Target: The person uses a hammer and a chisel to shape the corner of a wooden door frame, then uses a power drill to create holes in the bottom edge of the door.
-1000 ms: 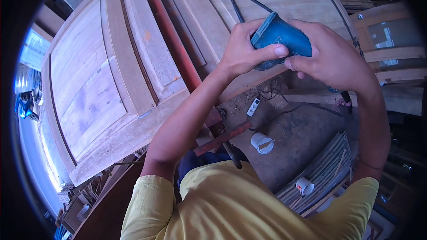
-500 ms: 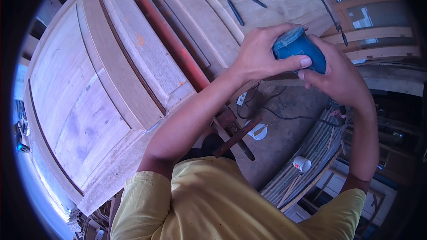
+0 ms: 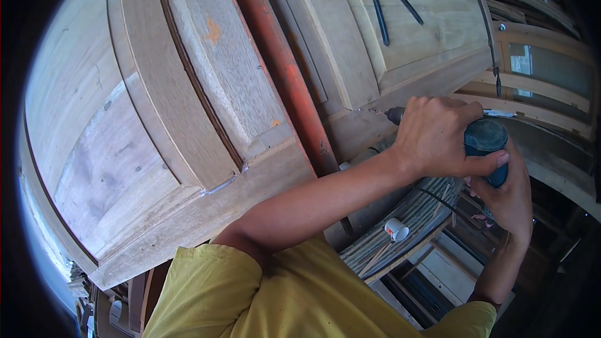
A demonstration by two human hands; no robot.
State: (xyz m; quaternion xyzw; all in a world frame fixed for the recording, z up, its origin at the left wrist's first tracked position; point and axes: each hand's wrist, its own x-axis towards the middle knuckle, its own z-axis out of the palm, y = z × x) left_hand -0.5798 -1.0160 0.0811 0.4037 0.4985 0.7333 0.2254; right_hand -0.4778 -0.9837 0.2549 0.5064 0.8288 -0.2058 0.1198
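Observation:
Both my hands are on a blue power drill (image 3: 486, 136). Fingers of my left hand (image 3: 435, 134) wrap over its front part, with the thumb along the body. My right hand (image 3: 512, 197) grips the rear and handle from the right, partly hidden by the tool. The dark chuck (image 3: 394, 115) pokes out left of my left hand. Its bit points at the near edge of a wooden door panel (image 3: 432, 44); whether it touches, I cannot tell. A pair of dark pincers (image 3: 393, 1) lies with handles spread on that panel.
Left lies another panelled wooden door (image 3: 144, 156). An orange-red metal bar (image 3: 291, 84) runs between the two panels. A white cup (image 3: 396, 230) rests on long thin strips below my arms. A dark cord (image 3: 438, 199) hangs under the drill. Framed panels (image 3: 548, 69) stand at right.
My hands have moved right and down in view with the drill, which has turned so its chuck now shows toward the panel edge. The view has shifted, with panels and pincers farther right.

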